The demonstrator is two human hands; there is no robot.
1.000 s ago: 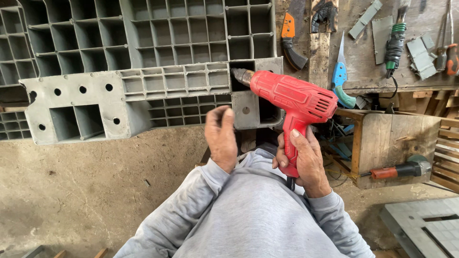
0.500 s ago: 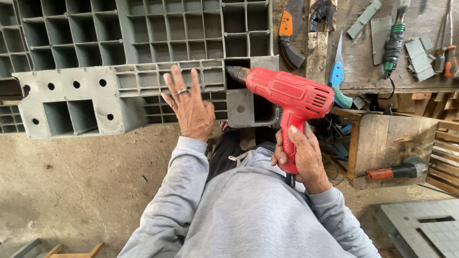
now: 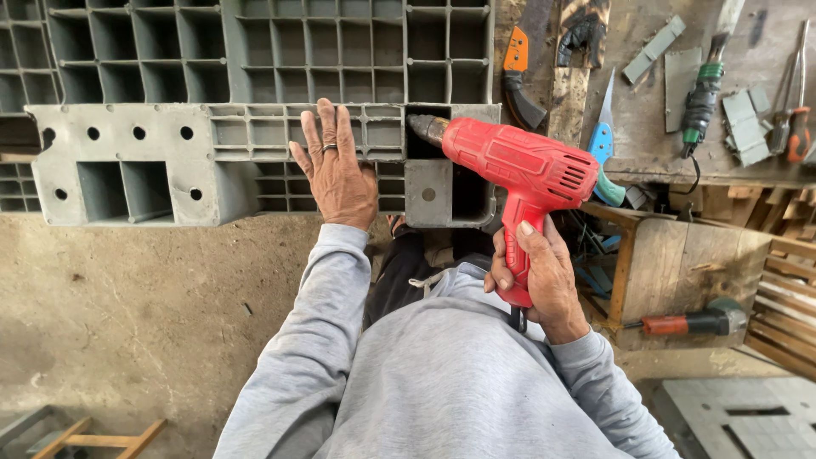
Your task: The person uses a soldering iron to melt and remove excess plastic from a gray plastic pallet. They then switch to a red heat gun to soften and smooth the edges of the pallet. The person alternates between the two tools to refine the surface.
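The person's right hand (image 3: 544,276) is closed firmly around the pistol grip of a red electric drill (image 3: 518,170), with the fingers wrapped about the handle. The drill's nose points left, and its tip sits at a dark open cell in the corner of a grey plastic pallet (image 3: 144,170) that stands on its edge on the concrete floor (image 3: 127,306). The left hand (image 3: 338,170) is open, the fingers spread and flat, and it presses against the ribbed face of the pallet just beside the drill's tip; it holds nothing.

The drill looks compact but rather heavy toward the front, with a hard, smooth plastic shell, so the grip below the body seems the proper place to hold it. It probably wants to twist when it runs.

The pallet appears stiff, bulky and not fragile. Its ribs and open cells give good places for fingers, and a flat palm on the ribs probably keeps it steady enough.

Further right, a wooden tabletop (image 3: 663,161) carries a blue-handled saw (image 3: 605,136), an orange-handled saw (image 3: 518,68) and small grey pieces. Another orange tool (image 3: 688,323) lies lower down.
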